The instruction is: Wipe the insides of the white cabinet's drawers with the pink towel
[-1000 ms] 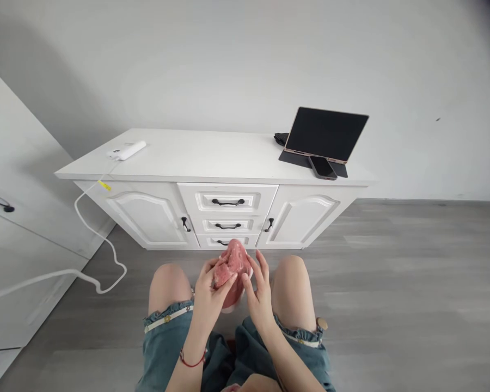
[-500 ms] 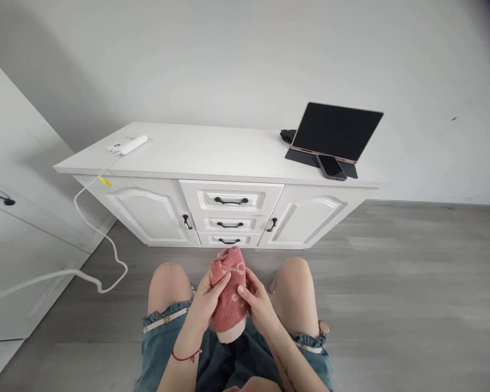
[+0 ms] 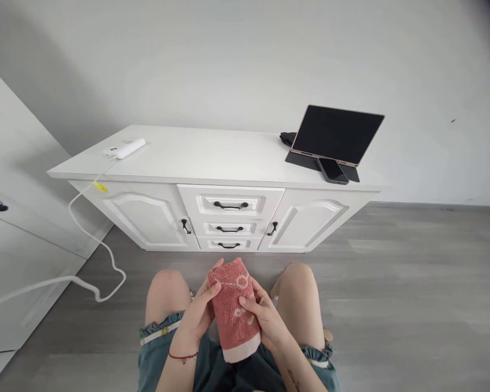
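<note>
A folded pink towel [image 3: 233, 313] with pale ring patterns and a white lower edge is held up over my lap, between my knees. On its left side my left hand [image 3: 202, 305] grips it, thumb on the front near the top corner, fingers behind. My right hand [image 3: 265, 316] grips the right edge, its thumb pressed on the front face and the fingers mostly hidden behind the cloth. A red string bracelet [image 3: 183, 357] circles my left wrist.
Ahead stands a white cabinet [image 3: 212, 155] with black-handled drawers and doors. On top are a dark-screened tablet [image 3: 337, 133], a phone [image 3: 332, 171], a black item [image 3: 287, 138] and a white device [image 3: 125, 148]. Its white cable [image 3: 113, 258] hangs down on the left.
The towel's bunched top has been spread out into a flatter, wider shape. Both hands have shifted slightly down and apart, still holding it.
</note>
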The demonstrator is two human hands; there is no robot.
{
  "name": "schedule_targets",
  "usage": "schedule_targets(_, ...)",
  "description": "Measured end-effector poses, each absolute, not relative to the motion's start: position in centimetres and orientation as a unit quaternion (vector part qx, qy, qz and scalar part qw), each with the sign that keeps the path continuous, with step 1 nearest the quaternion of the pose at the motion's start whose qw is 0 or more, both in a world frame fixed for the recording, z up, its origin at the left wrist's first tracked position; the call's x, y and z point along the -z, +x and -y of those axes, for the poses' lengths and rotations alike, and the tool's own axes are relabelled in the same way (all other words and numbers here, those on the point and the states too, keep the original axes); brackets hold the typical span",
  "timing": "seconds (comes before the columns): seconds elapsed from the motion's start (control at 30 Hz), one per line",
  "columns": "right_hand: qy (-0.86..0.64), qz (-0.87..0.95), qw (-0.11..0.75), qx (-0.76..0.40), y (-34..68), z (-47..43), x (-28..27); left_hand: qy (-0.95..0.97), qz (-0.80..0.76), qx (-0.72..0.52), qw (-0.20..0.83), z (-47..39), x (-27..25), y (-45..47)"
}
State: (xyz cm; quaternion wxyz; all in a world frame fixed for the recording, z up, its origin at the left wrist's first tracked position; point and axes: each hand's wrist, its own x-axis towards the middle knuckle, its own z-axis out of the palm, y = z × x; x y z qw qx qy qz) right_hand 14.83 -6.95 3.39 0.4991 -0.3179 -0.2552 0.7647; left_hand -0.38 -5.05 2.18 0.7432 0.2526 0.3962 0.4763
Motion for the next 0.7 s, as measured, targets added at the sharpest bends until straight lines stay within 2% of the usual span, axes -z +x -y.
schedule_targets(0.07,-0.321,0.249,0.489,-0.772,15.0,6.8,-3.1,0.245,-0.396,-0.489,0.738,4.8,-2.1,-0.2)
schedule_targets(0.2,-0.330,0.240,0.472,-0.782,15.3,6.7,-2.2,0.306,-0.478,-0.539,0.623,3.7,-2.4,0.7)
schedule_targets(0.33,-0.350,0.249,0.480,-0.765,15.5,6.7,-1.1,0.437,-0.536,-0.495,0.526,2.2,-3.0,1.2)
schedule_targets(0.57,-0.374,0.123,0.512,-0.763,17.8,6.7,0.9,0.505,-0.517,-0.467,0.509,-0.5,-3.2,1.8)
schedule_targets(0.7,-0.403,0.144,0.526,-0.735,20.5,6.3,1.5,0.476,-0.525,-0.521,0.476,-4.2,-3.1,2.0)
